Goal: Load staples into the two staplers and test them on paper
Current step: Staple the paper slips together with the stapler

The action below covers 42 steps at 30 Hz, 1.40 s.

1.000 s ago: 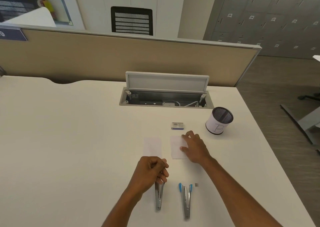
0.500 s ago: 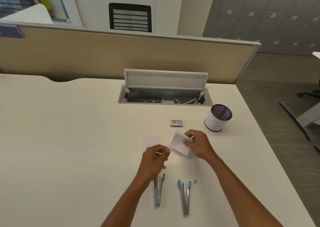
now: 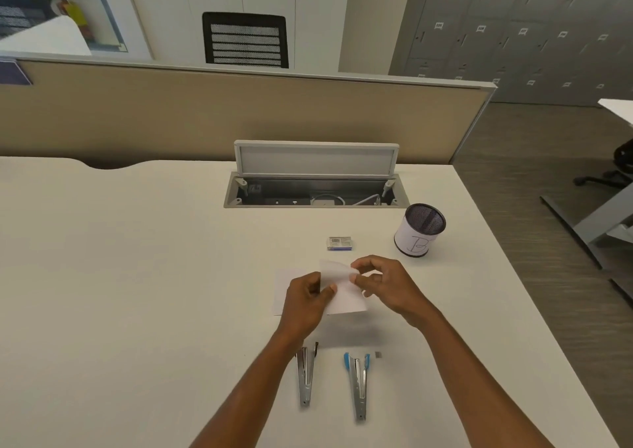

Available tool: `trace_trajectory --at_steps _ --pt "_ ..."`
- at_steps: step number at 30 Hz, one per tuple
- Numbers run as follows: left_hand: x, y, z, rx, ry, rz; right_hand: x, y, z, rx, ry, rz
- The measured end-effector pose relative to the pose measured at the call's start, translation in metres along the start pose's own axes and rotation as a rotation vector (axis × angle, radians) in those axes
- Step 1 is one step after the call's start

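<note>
Head view, person at white worktop (image 3: 137, 276). Both hands now hold one small paper slip (image 3: 342, 293) lifted off the surface, a soft shadow below it; 1 s ago the slip lay flat under the right hand, w/ the left hand down at the black-tipped stapler. Left hand (image 3: 306, 302): grip narrow, thumb & fingers pinching the slip's left edge. Right hand (image 3: 387, 285): grip narrow, fingertips pinching the upper right corner, which curls slightly. A 2nd paper slip (image 3: 286, 288) lies flat just behind/left of the left hand, partly hidden. Both staplers lie untouched near the front edge, side by side, apart from each other & from the hands: black-tipped stapler (image 3: 306, 374) on the left, blue-tipped stapler (image 3: 357, 384) on the right, each splayed open at its far end. A small grey bit, prob. a staple strip (image 3: 378, 354), sits just right of the blue tips. Staple box (image 3: 339, 243) rests beyond the hands; mesh pen cup (image 3: 419, 230) marked "B" stands further right, near the open cable tray (image 3: 317, 189). Judgement: switch from stapler to paper suggests prep for the test step; whether the staplers are already loaded cannot be told from this view.
</note>
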<state>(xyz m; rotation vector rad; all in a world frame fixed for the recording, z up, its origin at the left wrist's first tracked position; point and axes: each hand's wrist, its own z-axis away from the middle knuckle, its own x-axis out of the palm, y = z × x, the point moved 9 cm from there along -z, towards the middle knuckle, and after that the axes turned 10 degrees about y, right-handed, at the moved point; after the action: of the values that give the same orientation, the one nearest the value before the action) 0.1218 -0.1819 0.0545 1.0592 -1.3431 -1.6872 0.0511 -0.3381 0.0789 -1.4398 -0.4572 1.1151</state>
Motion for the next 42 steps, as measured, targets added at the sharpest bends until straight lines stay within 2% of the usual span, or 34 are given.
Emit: trace_trajectory --at_steps 3,6,8,11,15,20,23,28,33,38,42 --pt "-0.008 -0.004 0.001 -0.045 0.016 0.057 -0.017 0.015 0.008 -0.007 0.036 0.257" --pt "-0.013 -0.008 0.002 -0.082 0.004 0.087 -0.015 0.043 0.030 0.010 -0.168 0.586" --pt "-0.017 -0.010 0.002 -0.094 0.013 0.092 -0.011 0.063 0.050 0.049 -0.243 0.701" --pt "-0.020 -0.014 0.004 -0.121 0.029 0.093 -0.002 0.080 0.070 0.052 -0.212 0.722" --pt "-0.018 -0.025 0.006 -0.161 0.036 0.074 0.011 0.081 0.081 -0.097 -0.070 0.790" --pt "-0.013 -0.036 0.005 -0.219 0.007 0.061 0.017 0.081 0.083 -0.147 -0.017 0.800" --pt "-0.008 -0.043 0.004 -0.246 -0.016 0.013 0.004 0.070 0.073 -0.108 0.039 0.701" --pt "0.002 -0.049 -0.001 -0.239 -0.029 -0.121 -0.061 0.019 0.028 -0.110 0.351 0.387" --pt "0.008 -0.051 -0.005 -0.219 -0.043 -0.194 -0.138 -0.029 -0.032 -0.200 0.615 0.385" --pt "0.011 -0.048 -0.004 -0.193 -0.071 -0.163 -0.164 -0.026 -0.081 -0.138 0.617 0.493" --pt "0.010 -0.039 -0.001 -0.186 -0.086 -0.099 -0.175 -0.019 -0.075 -0.133 0.675 0.426"
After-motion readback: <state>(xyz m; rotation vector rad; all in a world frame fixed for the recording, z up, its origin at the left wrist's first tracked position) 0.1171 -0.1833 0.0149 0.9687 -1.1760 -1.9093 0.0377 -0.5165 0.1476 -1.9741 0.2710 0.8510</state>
